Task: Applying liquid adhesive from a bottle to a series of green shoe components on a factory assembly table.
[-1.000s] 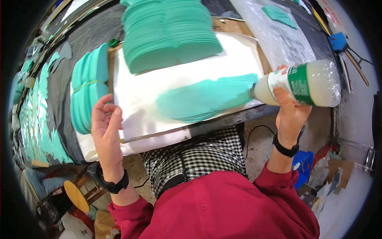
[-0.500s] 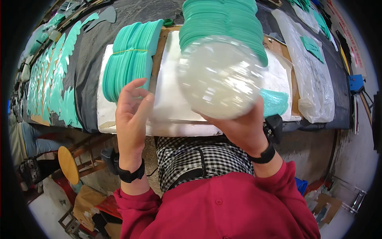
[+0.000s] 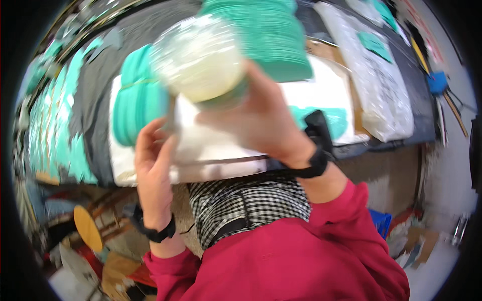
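Here a translucent plastic bottle (image 3: 198,57) is being gripped by the right hand (image 3: 261,118) and raised bottom-up close to the camera, while the left hand (image 3: 153,165) is resting open on the white sheet (image 3: 216,145) at the counter's (image 3: 100,95) near edge. The bottle is best being held firmly and tilted slowly, since teal stacks (image 3: 138,98) are lying just left and far, with open room only at the near right.

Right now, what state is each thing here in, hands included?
Plastic bottle: lifted off the table, bottom end toward the camera, blurred.
Right hand: closed around the bottle's side.
Left hand: fingers open, at the edge of the white sheet.
White sheet: lying flat.
Teal pieces: stacked.
Banded teal bundle: on edge.
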`<state>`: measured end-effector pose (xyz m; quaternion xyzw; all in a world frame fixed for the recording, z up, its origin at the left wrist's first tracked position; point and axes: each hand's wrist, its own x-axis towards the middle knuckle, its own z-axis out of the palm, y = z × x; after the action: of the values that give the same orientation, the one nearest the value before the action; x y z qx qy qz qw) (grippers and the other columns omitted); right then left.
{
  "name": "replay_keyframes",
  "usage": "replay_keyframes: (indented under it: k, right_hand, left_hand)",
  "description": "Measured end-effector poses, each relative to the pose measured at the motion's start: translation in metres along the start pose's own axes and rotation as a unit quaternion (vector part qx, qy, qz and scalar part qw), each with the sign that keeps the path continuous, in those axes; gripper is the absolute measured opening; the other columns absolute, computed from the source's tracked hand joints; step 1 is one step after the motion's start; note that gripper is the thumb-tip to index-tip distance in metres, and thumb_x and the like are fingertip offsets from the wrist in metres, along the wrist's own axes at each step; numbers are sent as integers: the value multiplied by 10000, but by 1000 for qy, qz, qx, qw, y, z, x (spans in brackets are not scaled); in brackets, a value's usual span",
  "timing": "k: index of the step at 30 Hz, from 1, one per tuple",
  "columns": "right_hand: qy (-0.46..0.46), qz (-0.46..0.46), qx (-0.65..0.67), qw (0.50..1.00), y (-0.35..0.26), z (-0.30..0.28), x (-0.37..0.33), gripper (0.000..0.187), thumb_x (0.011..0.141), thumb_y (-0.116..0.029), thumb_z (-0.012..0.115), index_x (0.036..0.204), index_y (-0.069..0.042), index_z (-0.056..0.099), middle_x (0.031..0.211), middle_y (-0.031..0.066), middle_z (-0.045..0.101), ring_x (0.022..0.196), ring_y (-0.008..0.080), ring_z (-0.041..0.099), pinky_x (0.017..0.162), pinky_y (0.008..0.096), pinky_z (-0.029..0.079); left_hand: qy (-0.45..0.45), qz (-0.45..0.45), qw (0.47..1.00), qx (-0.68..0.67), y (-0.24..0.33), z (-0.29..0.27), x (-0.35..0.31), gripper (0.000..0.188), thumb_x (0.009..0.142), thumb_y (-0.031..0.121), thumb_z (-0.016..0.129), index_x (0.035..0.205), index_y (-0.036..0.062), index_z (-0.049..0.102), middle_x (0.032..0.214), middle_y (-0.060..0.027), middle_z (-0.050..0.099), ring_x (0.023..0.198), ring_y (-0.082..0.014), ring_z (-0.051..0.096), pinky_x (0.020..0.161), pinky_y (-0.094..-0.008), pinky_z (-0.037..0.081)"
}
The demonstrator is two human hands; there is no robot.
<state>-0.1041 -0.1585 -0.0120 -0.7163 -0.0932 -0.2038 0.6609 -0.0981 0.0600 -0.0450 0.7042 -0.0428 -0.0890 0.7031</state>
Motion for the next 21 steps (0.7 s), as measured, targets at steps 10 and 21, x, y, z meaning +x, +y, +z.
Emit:
replay_keyframes:
  k: [10, 21]
  right_hand:
    - [169, 112, -1, 979, -29, -107, -57, 561, 845, -55, 829, 1334, 5, 561, 1163, 101, 717, 1031, 166, 695, 893, 309, 575]
    - [455, 31, 83, 886, -52, -220, -145, 510, 901, -19, 684, 1384, 30, 529, 1304, 189, 641, 1241, 303, 612, 1119, 453, 451]
  left_hand:
    - [-107, -31, 992, 59, 13, 34, 7, 391, 993, 132, 646, 1360, 36, 553, 1059, -14, 580, 906, -91, 529, 790, -230, 429]
    - [-86, 294, 855, 418, 33, 97, 65, 416, 845, 121, 772, 1243, 78, 656, 1146, -77, 661, 1093, -260, 577, 940, -372, 450]
